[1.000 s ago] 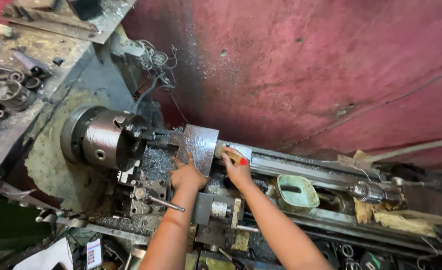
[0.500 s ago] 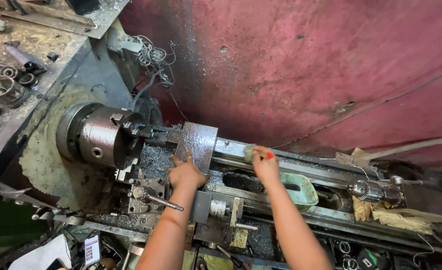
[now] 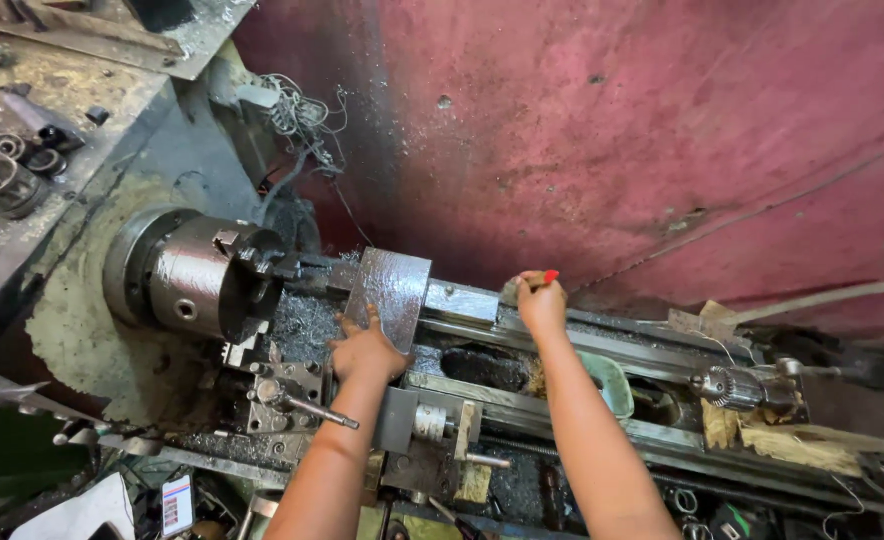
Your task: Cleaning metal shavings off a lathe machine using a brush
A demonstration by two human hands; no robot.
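Left hand (image 3: 367, 350) on one metal plate (image 3: 394, 291), right hand (image 3: 541, 301) gripping brush (image 3: 515, 290)

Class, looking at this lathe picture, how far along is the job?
Done: metal shavings cover the bed by the chuck, so cutting has happened. In hand: left hand on the steel plate, right hand holding a small brush on the rail. Left: shavings remain uncleared.

A metalworking workshop — grimy lathe (image 3: 482, 390) with steel chuck (image 3: 207, 275); metal shavings (image 3: 302, 325); cluttered bench (image 3: 32, 120).
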